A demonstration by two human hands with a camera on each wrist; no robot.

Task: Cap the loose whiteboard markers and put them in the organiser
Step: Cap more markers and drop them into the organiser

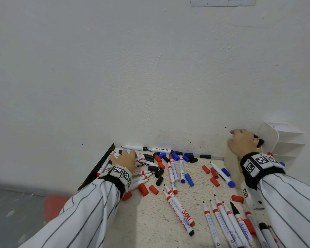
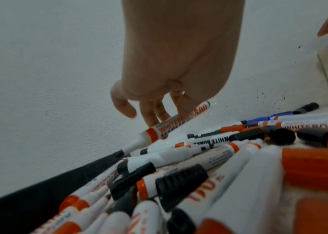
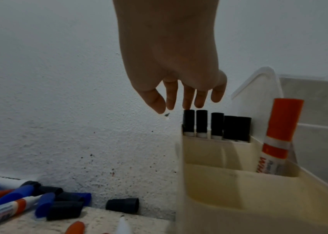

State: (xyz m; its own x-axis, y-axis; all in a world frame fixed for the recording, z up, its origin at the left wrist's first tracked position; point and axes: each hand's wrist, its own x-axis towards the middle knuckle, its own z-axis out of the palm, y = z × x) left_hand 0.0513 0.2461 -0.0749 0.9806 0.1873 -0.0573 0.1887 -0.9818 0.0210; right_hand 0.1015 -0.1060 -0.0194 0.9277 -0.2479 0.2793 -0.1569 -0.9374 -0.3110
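Observation:
At the far left of the table, my left hand [image 1: 125, 158] is down on a pile of loose markers. In the left wrist view its fingers [image 2: 149, 118] curl over an uncapped red-banded whiteboard marker [image 2: 159, 129], whose rear end sits raised off the pile. At the right, my right hand [image 1: 240, 142] hovers over the cream organiser [image 1: 231, 167]. Its fingers [image 3: 187, 101] hang straight, one fingertip touching the top of several black-capped markers [image 3: 201, 121] that stand in the organiser's [image 3: 209, 152] back slot. A red-capped marker [image 3: 279, 126] stands in the slot beside them.
Loose red [image 1: 143, 189], blue [image 1: 189, 179] and black caps [image 1: 159, 180] lie scattered over the speckled tabletop. Several uncapped markers [image 1: 222, 222] lie at the front right. A white tiered tray [image 1: 286, 140] stands behind the organiser. The table's black edge [image 1: 100, 165] runs along the left.

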